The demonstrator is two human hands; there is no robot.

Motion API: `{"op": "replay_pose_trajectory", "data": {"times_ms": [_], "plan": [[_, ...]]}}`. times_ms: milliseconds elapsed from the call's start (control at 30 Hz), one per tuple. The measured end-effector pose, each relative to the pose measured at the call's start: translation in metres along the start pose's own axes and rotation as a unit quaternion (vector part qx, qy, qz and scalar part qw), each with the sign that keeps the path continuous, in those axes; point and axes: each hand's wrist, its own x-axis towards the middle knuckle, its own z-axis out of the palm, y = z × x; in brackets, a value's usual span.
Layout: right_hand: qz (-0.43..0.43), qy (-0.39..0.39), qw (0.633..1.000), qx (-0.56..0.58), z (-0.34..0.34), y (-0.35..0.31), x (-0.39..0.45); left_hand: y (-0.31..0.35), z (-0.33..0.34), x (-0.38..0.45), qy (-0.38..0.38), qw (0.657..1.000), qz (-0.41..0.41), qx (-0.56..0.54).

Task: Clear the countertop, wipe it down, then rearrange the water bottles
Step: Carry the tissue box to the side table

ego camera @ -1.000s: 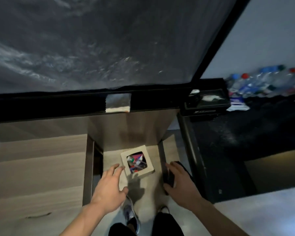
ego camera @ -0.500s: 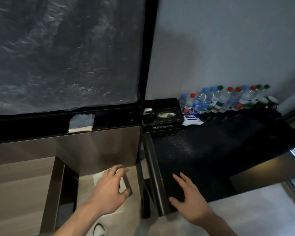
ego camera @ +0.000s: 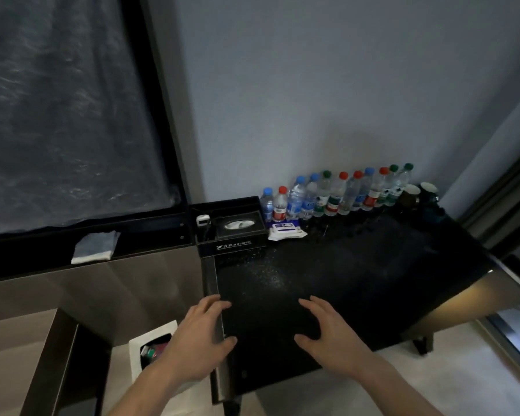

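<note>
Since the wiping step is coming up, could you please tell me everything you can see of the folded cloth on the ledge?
The folded cloth looks like a soft towel or rag, pale grey-blue on top with a whiter lower edge, folded into a rough rectangle. It lies flat on the dark ledge below the large covered panel, left of the black hotel tray, its lower edge at the ledge's front lip. Nothing rests on it and neither hand touches it. Whether it is damp cannot be told.
</note>
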Motion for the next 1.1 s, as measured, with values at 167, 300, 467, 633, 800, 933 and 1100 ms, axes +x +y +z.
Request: {"op": "replay_pose_trajectory", "data": {"times_ms": [167, 300, 467, 633, 800, 933, 1100], "plan": [[0.003, 0.002, 1.0, 0.03, -0.016, -0.002, 0.024, -0.006, -0.017, 0.035, 0.021, 1.0, -0.01, 0.005], [0.013, -0.016, 0.999, 0.047, -0.02, -0.01, 0.054, -0.027, -0.031, 0.072, 0.025, 0.999, -0.044, -0.009], [0.021, -0.016, 0.998, 0.058, -0.023, -0.018, 0.105, -0.059, -0.038, 0.118, 0.007, 0.994, -0.108, -0.034], [0.047, -0.032, 0.995, 0.088, -0.033, -0.021, 0.165, -0.074, -0.037, 0.155, 0.013, 0.975, -0.18, -0.128], [0.058, -0.049, 0.993, 0.096, -0.045, -0.016, 0.237, -0.123, -0.014, 0.209, 0.057, 0.929, -0.266, -0.251], [0.071, -0.069, 0.989, 0.112, -0.052, -0.011, 0.296, -0.126, -0.011, 0.243, 0.087, 0.897, -0.328, -0.284], [0.087, -0.078, 0.983, 0.144, -0.048, -0.004, 0.364, -0.115, -0.006, 0.279, 0.096, 0.863, -0.381, -0.316]]}}
